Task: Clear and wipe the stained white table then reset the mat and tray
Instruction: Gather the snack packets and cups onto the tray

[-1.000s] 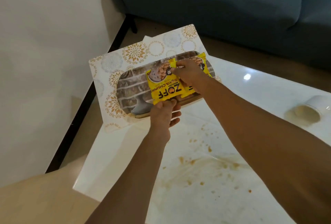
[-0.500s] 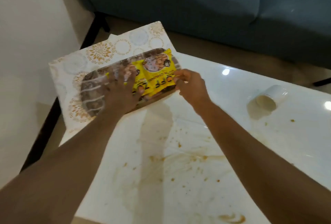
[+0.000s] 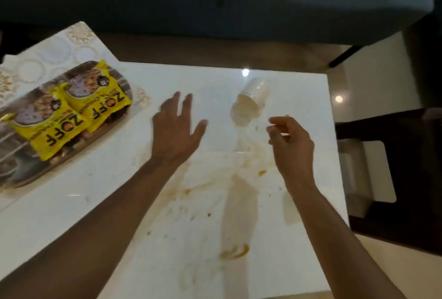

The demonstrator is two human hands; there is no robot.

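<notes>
You are looking down at the white table point(image 3: 100, 193), which is carrying brown smears and specks across its middle, with a curved brown mark point(image 3: 234, 251) lying near the front edge. At its far left corner the floral mat point(image 3: 59, 47) is sitting skewed, one corner jutting past the table's back edge, and the oval tray point(image 3: 71, 152) is resting on it, holding two yellow snack packets point(image 3: 71, 117) that are overlapping side by side. A white cup point(image 3: 254, 91) is lying tipped on its side near the back of the table, its mouth facing a pale puddle point(image 3: 241, 115) that is spreading toward you. Your left hand point(image 3: 175, 131) is hovering over the table between the tray and the cup with its fingers spread straight, gripping nothing. Your right hand point(image 3: 290, 142) is hanging just right of the puddle with fingers loosely curled, thumb and forefinger drawing close together; motion blur is keeping you from telling whether anything small is pinched there. Beyond the table a dark blue sofa point(image 3: 239, 7) is filling the background over a glossy tiled floor point(image 3: 373, 78), and a dark piece of furniture point(image 3: 394, 179) is standing just off the table's right side.
</notes>
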